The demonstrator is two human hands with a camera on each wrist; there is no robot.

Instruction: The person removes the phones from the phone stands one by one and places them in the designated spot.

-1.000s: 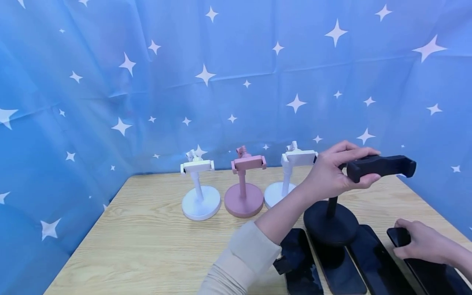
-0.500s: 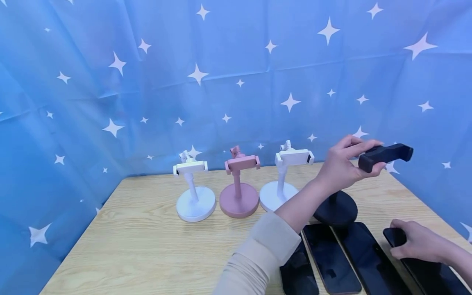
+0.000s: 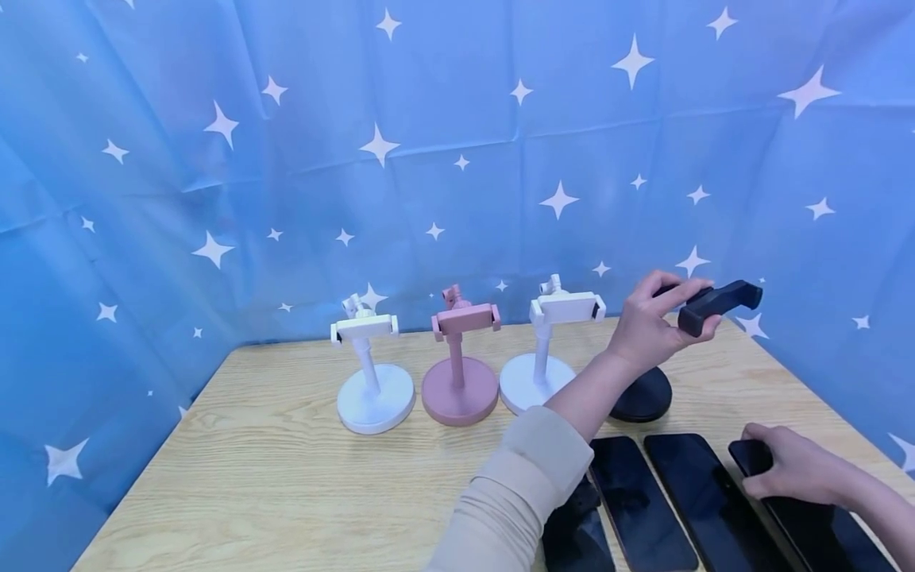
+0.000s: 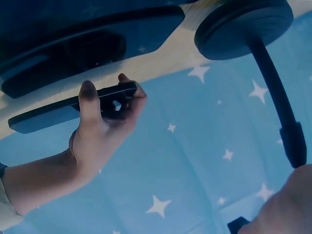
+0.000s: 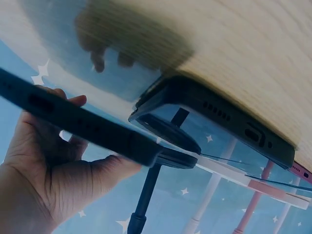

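Observation:
My left hand (image 3: 661, 322) grips the black phone stand (image 3: 718, 303) at its clamp head, in the head view's right half. The stand's round black base (image 3: 642, 396) is just beyond the row of phones; its pole is mostly hidden by my hand and forearm there, but the left wrist view shows the pole (image 4: 275, 90). With my right hand (image 3: 801, 465) I pinch the far end of the rightmost black phone (image 3: 832, 528) between thumb and fingers. That phone (image 5: 73, 117) appears raised off the table in the right wrist view.
Several dark phones lie side by side, including a wide one (image 3: 704, 492), a narrower one (image 3: 639, 500) and one partly under my left sleeve (image 3: 579, 532). Behind stand a white stand (image 3: 375, 401), a pink stand (image 3: 460, 393) and another white stand (image 3: 525, 381). A starry blue curtain (image 3: 443, 95) backs the wooden table (image 3: 286, 477).
My left hand has carried the black stand back, away from above the phones, to beyond their far ends. My right hand keeps hold of the rightmost phone. The head view has shifted slightly.

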